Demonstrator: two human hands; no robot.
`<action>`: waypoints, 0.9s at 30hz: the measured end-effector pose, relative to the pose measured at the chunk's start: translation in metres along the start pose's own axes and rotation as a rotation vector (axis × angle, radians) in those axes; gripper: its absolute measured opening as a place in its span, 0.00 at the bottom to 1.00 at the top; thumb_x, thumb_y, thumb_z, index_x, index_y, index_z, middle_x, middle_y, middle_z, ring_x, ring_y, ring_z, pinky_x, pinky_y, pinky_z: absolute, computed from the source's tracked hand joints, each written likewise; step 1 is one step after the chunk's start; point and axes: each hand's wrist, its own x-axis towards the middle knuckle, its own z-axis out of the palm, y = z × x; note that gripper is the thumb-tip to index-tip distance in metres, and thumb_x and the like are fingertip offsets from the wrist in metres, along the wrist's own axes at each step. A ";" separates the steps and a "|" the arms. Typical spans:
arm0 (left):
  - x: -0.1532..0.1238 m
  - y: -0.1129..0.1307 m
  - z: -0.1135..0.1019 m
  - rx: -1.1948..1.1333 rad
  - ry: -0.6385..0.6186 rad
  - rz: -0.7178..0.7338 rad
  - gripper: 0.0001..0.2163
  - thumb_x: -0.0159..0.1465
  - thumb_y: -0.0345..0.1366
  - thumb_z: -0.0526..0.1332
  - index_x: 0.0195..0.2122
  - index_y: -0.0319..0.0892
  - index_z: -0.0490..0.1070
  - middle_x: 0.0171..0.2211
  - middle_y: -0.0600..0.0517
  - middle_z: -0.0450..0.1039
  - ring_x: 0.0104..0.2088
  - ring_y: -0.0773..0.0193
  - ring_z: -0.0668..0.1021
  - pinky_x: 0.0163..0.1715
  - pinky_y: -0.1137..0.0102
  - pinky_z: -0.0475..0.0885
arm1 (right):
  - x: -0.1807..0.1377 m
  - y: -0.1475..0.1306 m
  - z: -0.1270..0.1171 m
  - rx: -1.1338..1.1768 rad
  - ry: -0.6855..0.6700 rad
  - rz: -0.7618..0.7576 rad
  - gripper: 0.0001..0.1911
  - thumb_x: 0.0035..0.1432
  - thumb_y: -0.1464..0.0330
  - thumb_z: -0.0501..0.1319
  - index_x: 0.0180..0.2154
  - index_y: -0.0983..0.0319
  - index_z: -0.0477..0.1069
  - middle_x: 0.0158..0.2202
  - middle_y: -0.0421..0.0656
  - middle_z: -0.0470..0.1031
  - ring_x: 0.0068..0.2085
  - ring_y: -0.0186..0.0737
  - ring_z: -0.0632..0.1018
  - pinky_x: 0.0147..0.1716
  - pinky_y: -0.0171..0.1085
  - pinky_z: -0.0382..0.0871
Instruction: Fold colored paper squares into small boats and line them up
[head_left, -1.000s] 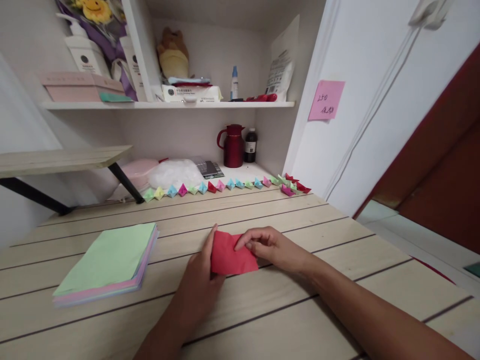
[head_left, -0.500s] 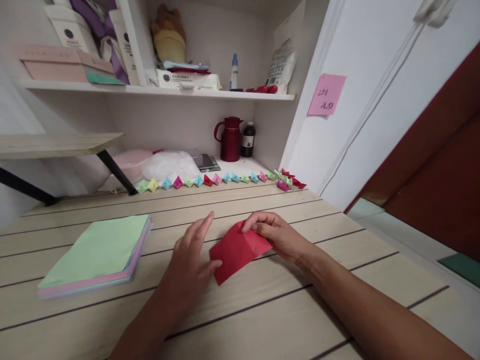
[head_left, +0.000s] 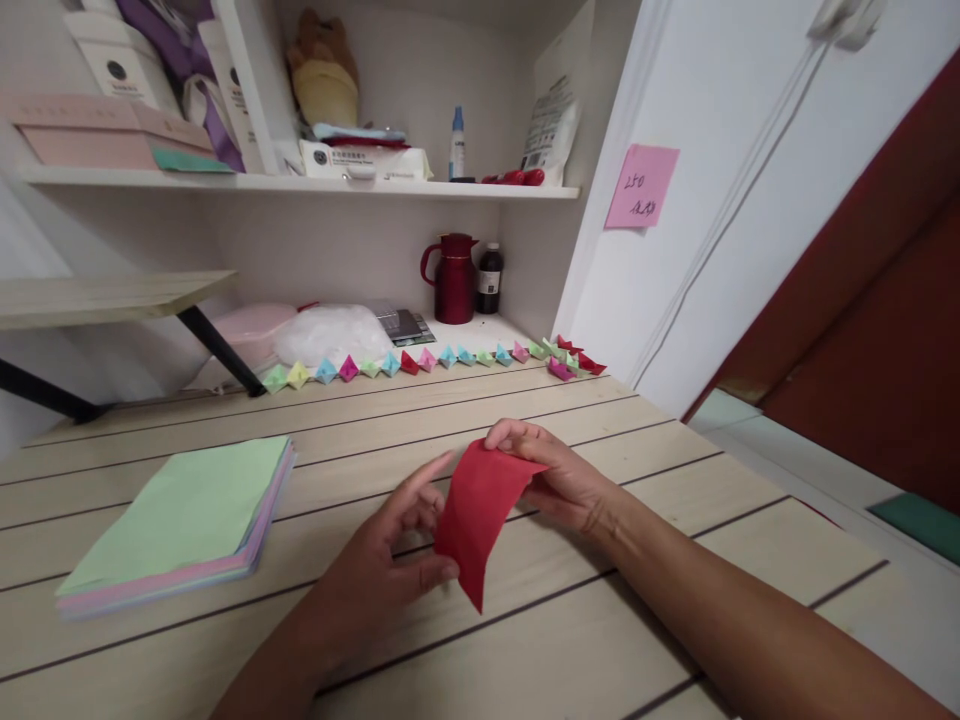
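Observation:
A red sheet of paper [head_left: 484, 510] is held above the table, bent so that its left part droops and a corner points down. My right hand [head_left: 551, 470] pinches its upper right part, with the fingers on top and the thumb hidden beneath. At the left edge is my left hand [head_left: 397, 540], its thumb over the lower edge and its curled fingers against the side. The left index finger stretches out past the sheet; those fingertips are partly hidden. A stack of coloured paper [head_left: 180, 510], light green on top, lies left of my hands.
A row of small folded paper boats [head_left: 409, 362] runs along the table's back edge, with several bunched at its right end. Behind stand a dark red jug [head_left: 454, 280] and a brown bottle [head_left: 490, 278]. A small raised wooden shelf [head_left: 112, 298] stands at the left.
The red sheet has turned and bent, its lower corner swinging down and to the right. My left hand has moved right and its fingers have curled in. The view has shifted slightly.

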 end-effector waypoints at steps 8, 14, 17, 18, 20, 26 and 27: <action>0.000 0.008 -0.002 -0.027 0.109 0.003 0.29 0.54 0.35 0.69 0.57 0.54 0.66 0.59 0.49 0.67 0.53 0.54 0.72 0.50 0.64 0.69 | 0.003 0.002 -0.003 -0.053 0.023 0.003 0.05 0.50 0.70 0.65 0.32 0.64 0.77 0.26 0.39 0.72 0.22 0.26 0.61 0.23 0.29 0.55; -0.001 0.014 0.000 0.296 0.227 -0.025 0.19 0.56 0.33 0.65 0.49 0.52 0.73 0.50 0.52 0.75 0.48 0.58 0.75 0.49 0.64 0.68 | 0.003 0.005 -0.002 -0.117 0.017 0.069 0.07 0.51 0.72 0.62 0.33 0.65 0.77 0.18 0.36 0.65 0.19 0.26 0.56 0.21 0.29 0.55; 0.002 0.016 0.002 0.422 0.282 0.030 0.15 0.56 0.31 0.64 0.45 0.52 0.75 0.43 0.53 0.76 0.44 0.60 0.76 0.47 0.66 0.69 | 0.003 0.006 0.000 -0.169 -0.010 0.115 0.08 0.52 0.71 0.60 0.33 0.65 0.78 0.18 0.36 0.66 0.19 0.26 0.57 0.23 0.29 0.59; 0.003 0.015 0.001 0.463 0.293 0.071 0.14 0.56 0.31 0.63 0.43 0.51 0.76 0.41 0.53 0.76 0.43 0.61 0.76 0.45 0.66 0.70 | 0.003 0.006 0.001 -0.190 -0.009 0.129 0.08 0.52 0.71 0.60 0.33 0.65 0.78 0.19 0.37 0.68 0.19 0.26 0.58 0.23 0.30 0.60; 0.005 0.012 -0.001 0.553 0.325 0.182 0.14 0.56 0.30 0.62 0.42 0.51 0.77 0.38 0.53 0.73 0.41 0.62 0.76 0.43 0.66 0.71 | 0.002 0.007 0.001 -0.224 0.004 0.149 0.08 0.52 0.70 0.61 0.33 0.65 0.78 0.22 0.39 0.71 0.20 0.27 0.62 0.24 0.30 0.61; 0.007 -0.004 -0.014 1.010 0.452 0.426 0.19 0.59 0.26 0.57 0.44 0.56 0.78 0.53 0.48 0.67 0.48 0.55 0.74 0.48 0.54 0.69 | 0.003 0.004 -0.004 -0.364 -0.002 0.092 0.08 0.53 0.69 0.62 0.34 0.64 0.78 0.31 0.44 0.76 0.28 0.32 0.71 0.30 0.32 0.63; 0.007 -0.006 -0.015 1.091 0.443 0.446 0.19 0.60 0.26 0.57 0.44 0.57 0.78 0.54 0.48 0.67 0.50 0.53 0.74 0.49 0.51 0.68 | 0.003 0.003 -0.004 -0.419 -0.010 0.075 0.08 0.53 0.69 0.61 0.34 0.64 0.78 0.32 0.44 0.77 0.29 0.32 0.71 0.31 0.32 0.63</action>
